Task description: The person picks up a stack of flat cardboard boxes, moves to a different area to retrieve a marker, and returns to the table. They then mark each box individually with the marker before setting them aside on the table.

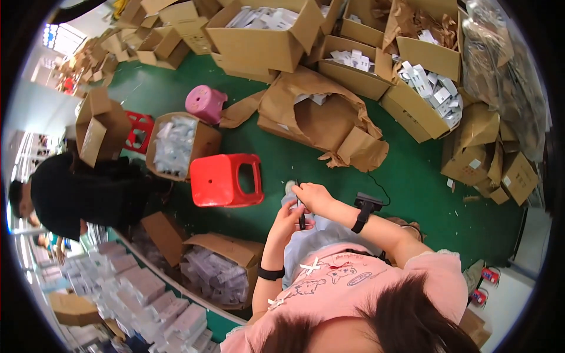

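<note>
My left hand [285, 222] is closed around a slim black object [302, 222], which stands roughly upright between its fingers. Its exact kind is too small to make out. Just above, my right hand [316, 199] has its fingers bent in at the upper end of this object, so both hands meet in front of my body. A black strap sits on each wrist, and the right one carries a small black device [368, 202]. Close to the hands on the left stands a red plastic stool [216, 181], its seat bare.
A torn brown paper-wrapped carton [282, 112] lies ahead. Several open cartons of small white boxes [432, 94] stand behind it. A box of clear-wrapped items [175, 144] and a pink stool [205, 103] are leftward. Stacked white boxes [141, 288] and a person in black [82, 191] are further left.
</note>
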Demonstrator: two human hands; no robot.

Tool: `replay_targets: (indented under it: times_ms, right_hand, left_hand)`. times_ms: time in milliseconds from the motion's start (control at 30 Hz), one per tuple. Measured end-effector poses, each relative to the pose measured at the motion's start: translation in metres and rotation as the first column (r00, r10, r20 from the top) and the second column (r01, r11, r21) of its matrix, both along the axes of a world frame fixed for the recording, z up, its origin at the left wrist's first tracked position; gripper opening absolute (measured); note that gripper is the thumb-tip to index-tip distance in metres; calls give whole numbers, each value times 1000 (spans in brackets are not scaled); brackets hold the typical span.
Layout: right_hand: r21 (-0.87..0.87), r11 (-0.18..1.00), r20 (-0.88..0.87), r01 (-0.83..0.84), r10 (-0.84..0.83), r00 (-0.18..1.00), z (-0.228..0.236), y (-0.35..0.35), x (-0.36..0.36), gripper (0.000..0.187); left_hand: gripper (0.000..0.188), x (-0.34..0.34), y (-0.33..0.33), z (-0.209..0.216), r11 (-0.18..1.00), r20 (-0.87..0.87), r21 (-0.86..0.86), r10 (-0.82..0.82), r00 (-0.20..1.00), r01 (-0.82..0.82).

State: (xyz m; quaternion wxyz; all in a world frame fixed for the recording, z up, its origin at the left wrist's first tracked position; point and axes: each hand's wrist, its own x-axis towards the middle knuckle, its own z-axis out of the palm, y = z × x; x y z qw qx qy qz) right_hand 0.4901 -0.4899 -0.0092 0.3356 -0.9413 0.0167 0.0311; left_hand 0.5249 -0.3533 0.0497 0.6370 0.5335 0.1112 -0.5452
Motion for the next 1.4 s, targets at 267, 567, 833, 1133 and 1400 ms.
replay_targets:
  times_ms: [267,567,833,1133,1400]
  right_hand:
    - [475,818,-105,324,-313,944,-22,-66,67,40]
    - [661,-168,-691,731,-516,506,-224,-179,149,34]
    - [603,-449,-739,660,-625,250,-501,-354,242,34]
    - [651,-588,-719,481,-681,140,-622,-438,304,22]
    - [872,-483,-359,79,-521,775,-672,-471,309,32]
  left_hand:
    - [32,107,-54,-70,980,-106,-147,-149,983,132]
    - [25,260,-90,-185,932,76,-35,361,929,-359]
    - [24,277,-175,-333,921,16,-138,370,929,-365]
    - [26,307,-229,-458,921,148,-318,281,948,-223]
    - [27,304,-235,-472,950,254,-277,215,943,-142]
